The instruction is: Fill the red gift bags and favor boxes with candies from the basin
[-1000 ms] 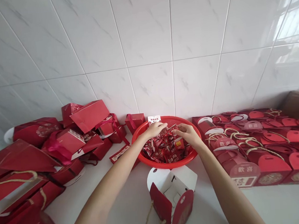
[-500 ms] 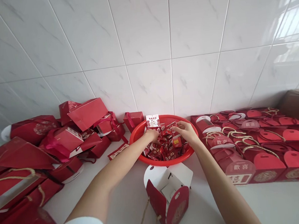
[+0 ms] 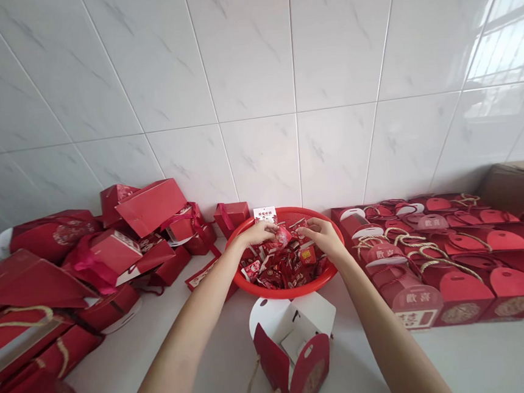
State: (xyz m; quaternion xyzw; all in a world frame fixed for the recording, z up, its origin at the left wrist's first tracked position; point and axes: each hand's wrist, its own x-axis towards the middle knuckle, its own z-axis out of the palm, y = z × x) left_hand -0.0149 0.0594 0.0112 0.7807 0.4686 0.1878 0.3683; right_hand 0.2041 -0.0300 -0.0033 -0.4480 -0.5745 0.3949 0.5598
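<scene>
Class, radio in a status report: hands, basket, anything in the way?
Left hand pinching red wrapped packet. Right hand over red basket, grip unclear. Open box on basket's near side. Nothing visibly blocking hands.

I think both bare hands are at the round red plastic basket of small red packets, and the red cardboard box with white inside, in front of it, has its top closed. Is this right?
Not quite: the head view shows the box open, its flaps spread. The left hand and right hand are indeed at the basket.
</scene>
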